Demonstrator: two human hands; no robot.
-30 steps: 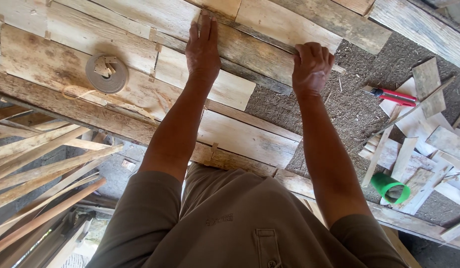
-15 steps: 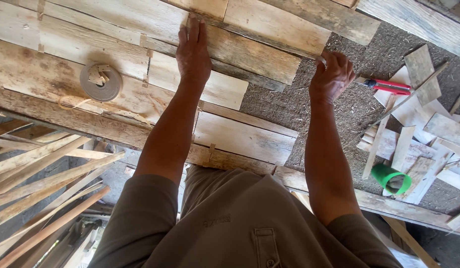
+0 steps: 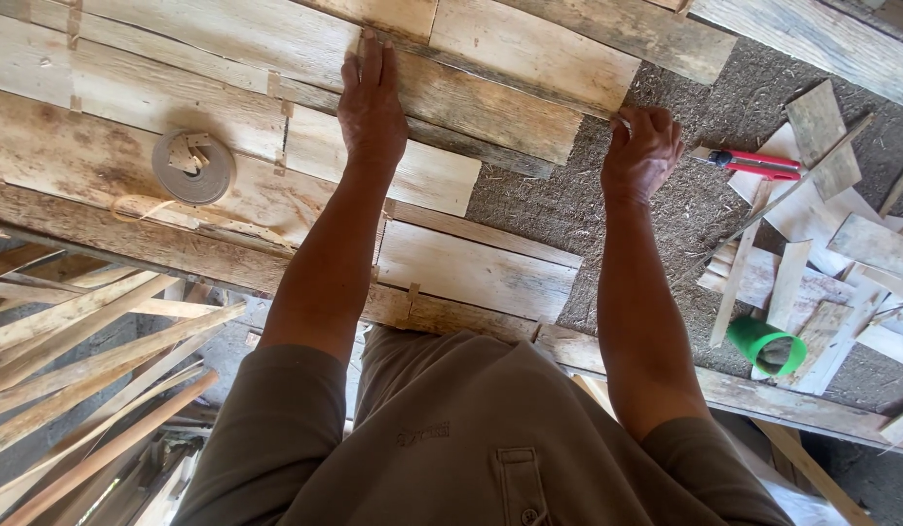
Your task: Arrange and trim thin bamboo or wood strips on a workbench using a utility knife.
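My left hand [image 3: 371, 109] lies flat, fingers together, pressing down on a long weathered wooden board [image 3: 471, 93] that runs across a panel of pale boards [image 3: 179, 107]. My right hand [image 3: 641, 151] is curled at the right end of that same board, fingertips pinching its end corner over the rough grey ground. Whether anything small is held in those fingers cannot be made out.
A grey roll of strapping tape [image 3: 192, 168] rests on the panel at the left, its tail trailing off. Red-handled pliers [image 3: 758, 163] lie right of my right hand. Wood offcuts [image 3: 812, 253] and a green cup [image 3: 766, 343] sit at the right. Thin slats [image 3: 72, 360] pile at lower left.
My right hand has slid from the board's top to its right end and curled there. My left hand stays flat on the board. The view has shifted slightly.
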